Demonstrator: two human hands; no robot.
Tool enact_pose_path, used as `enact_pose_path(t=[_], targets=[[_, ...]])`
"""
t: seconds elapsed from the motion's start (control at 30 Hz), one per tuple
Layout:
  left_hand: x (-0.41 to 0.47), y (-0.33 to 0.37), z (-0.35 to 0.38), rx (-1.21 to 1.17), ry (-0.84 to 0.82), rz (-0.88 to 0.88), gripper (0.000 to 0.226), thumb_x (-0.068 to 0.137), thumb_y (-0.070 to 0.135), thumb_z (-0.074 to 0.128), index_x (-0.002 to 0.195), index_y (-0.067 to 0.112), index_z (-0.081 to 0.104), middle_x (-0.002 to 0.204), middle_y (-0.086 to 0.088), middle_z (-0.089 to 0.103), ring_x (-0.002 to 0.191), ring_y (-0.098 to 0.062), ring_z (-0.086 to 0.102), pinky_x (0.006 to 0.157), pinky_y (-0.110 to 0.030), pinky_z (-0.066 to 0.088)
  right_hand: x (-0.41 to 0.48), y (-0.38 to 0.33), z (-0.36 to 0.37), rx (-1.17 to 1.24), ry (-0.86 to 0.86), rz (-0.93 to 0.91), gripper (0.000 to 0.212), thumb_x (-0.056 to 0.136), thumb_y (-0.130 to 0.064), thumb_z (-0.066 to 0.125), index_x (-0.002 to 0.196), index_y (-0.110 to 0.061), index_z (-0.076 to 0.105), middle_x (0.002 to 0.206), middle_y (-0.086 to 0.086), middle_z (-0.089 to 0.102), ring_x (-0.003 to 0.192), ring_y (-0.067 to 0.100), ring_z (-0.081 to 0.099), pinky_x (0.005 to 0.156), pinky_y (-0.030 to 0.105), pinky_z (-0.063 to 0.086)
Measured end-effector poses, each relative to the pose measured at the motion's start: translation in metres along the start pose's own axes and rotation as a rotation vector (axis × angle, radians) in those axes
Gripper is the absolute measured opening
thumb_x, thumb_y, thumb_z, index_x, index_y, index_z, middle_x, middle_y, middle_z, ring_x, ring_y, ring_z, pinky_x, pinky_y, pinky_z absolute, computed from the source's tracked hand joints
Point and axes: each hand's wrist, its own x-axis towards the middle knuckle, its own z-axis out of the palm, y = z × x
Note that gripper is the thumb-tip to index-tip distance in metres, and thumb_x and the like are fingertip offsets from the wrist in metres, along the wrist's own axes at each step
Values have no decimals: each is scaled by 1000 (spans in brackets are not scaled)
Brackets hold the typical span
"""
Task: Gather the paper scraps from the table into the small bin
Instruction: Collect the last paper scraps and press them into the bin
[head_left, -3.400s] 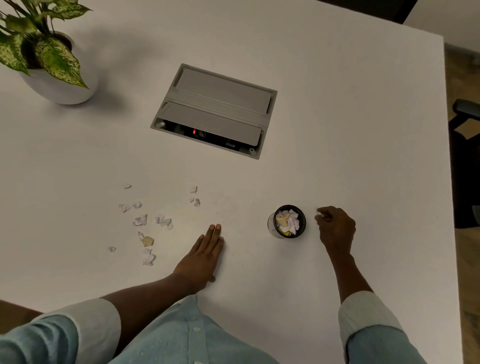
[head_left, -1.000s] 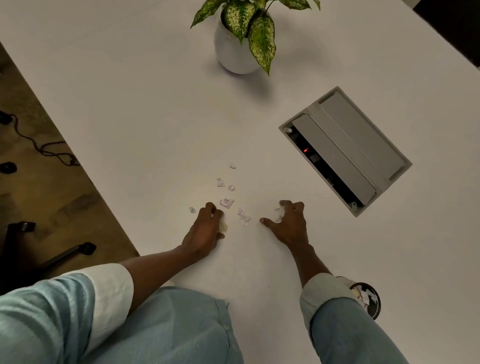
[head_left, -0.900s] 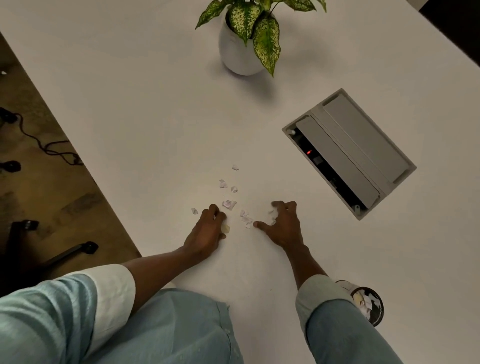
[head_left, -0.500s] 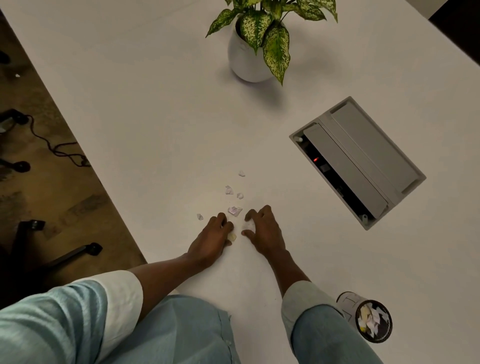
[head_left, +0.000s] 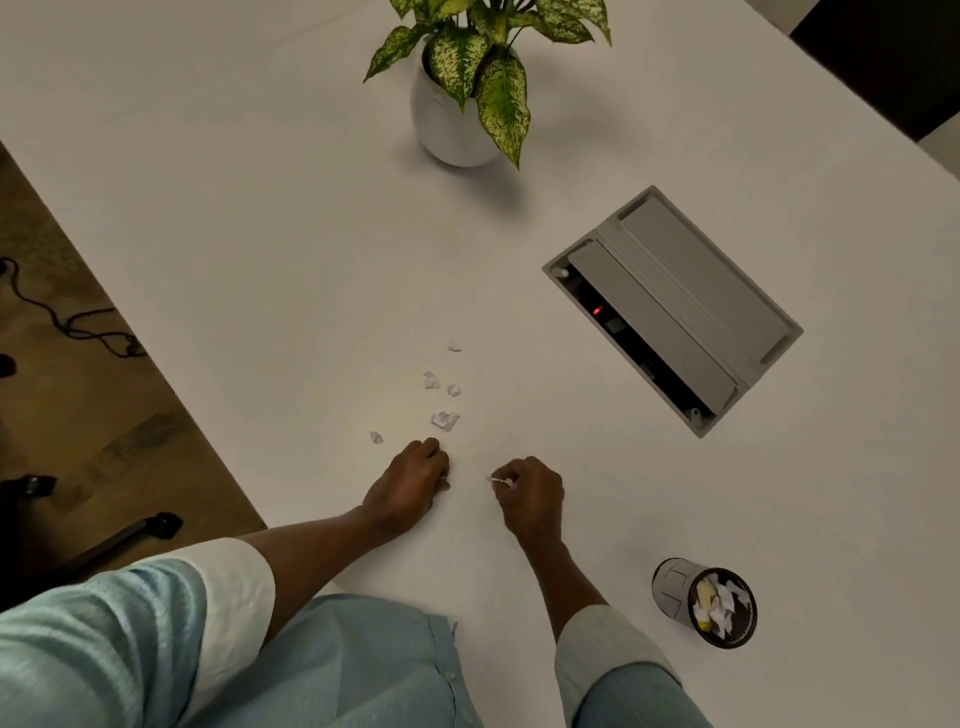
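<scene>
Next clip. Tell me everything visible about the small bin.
The small bin is a round cup-shaped container, pale grey wall, dark rim, standing upright on the white table at the near right, beside the right sleeve but apart from it. White and yellowish paper scraps fill much of it. Neither the left hand nor right hand touches it.

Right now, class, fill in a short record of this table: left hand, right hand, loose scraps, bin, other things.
Left hand: curled on the table, white sliver at its fingertips, grip unclear
Right hand: pinches a paper scrap
Loose scraps: five, beyond the left hand
Small bin: upright, partly filled with scraps, right of the right forearm
Other: potted plant, open cable hatch
</scene>
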Motion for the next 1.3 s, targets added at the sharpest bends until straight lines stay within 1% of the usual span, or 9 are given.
enact_pose_path(t=[0.23, 0.4, 0.47, 0.53, 0.67, 0.9, 1.13, 1.2, 1.3], targets=[[-4, 16, 8, -125, 19, -76, 15, 87, -5, 73, 85, 9, 68, 91, -3, 62, 81, -18, 54, 70, -26, 38, -49, 44, -43, 468, 131, 316, 19, 71, -7, 88, 74, -25, 82, 69, -8, 77, 63, 8, 74, 64, 20, 55], [-1, 72, 24, -263, -13, -43, 13, 90, 16, 81, 87, 9, 70, 91, -2, 65, 78, -19, 62, 72, -33, 49, -93, 76, -85, 630, 278, 406, 18, 75, -6, 87, 75, -24, 82, 70, 0, 79, 66, 17, 78, 70, 32, 60], [2, 102, 34, -310, -31, -10, 14, 89, 18, 83, 86, 10, 72, 88, -2, 66, 75, -19, 63, 72, -34, 51, -111, 89, -102, 676, 353, 444, 18, 75, -5, 87, 75, -23, 81, 70, 2, 78, 67, 19, 78, 66, 27, 58], [7, 137, 43, -348, -65, 58, 13, 88, 19, 84, 85, 10, 74, 88, -2, 66, 74, -17, 65, 70, -31, 51, -127, 101, -118, 671, 439, 487, 19, 75, -10, 88, 74, -28, 80, 67, -2, 77, 65, 16, 77, 65, 23, 56], [18, 209, 57, -383, -132, 227, 9, 90, 16, 81, 91, 8, 76, 93, -4, 66, 73, -18, 67, 68, -31, 55, -149, 122, -145, 565, 557, 569, 16, 72, -20, 89, 73, -31, 78, 62, -5, 75, 69, 13, 76, 74, 31, 56], [37, 297, 82, -288, -188, 454, 8, 91, 12, 76, 98, 8, 77, 97, -8, 67, 83, -18, 60, 74, -30, 43, -155, 141, -173, 341, 616, 628, 15, 76, -14, 82, 90, -19, 79, 82, 1, 77, 77, 23, 71, 70, 32, 56], [49, 327, 93, -125, -331, 500, 14, 90, 13, 75, 101, 4, 76, 98, -13, 74, 90, -29, 69, 81, -39, 55, -144, 153, -187, 353, 541, 649, 22, 90, -14, 68, 111, -17, 75, 98, 5, 76, 91, 26, 71, 80, 33, 56], [48, 326, 91, -134, -368, 504, 21, 89, 12, 75, 108, 6, 76, 103, -12, 75, 94, -30, 69, 84, -42, 55, -145, 156, -185, 361, 558, 639, 27, 91, -6, 60, 112, -15, 73, 93, 5, 74, 95, 29, 71, 79, 33, 54], [45, 317, 84, -161, -371, 505, 35, 89, 15, 64, 121, 5, 72, 115, -14, 75, 104, -32, 68, 93, -43, 54, -148, 157, -179, 368, 621, 599, 28, 95, -3, 52, 112, -13, 72, 105, 7, 76, 100, 30, 70, 87, 40, 58]])
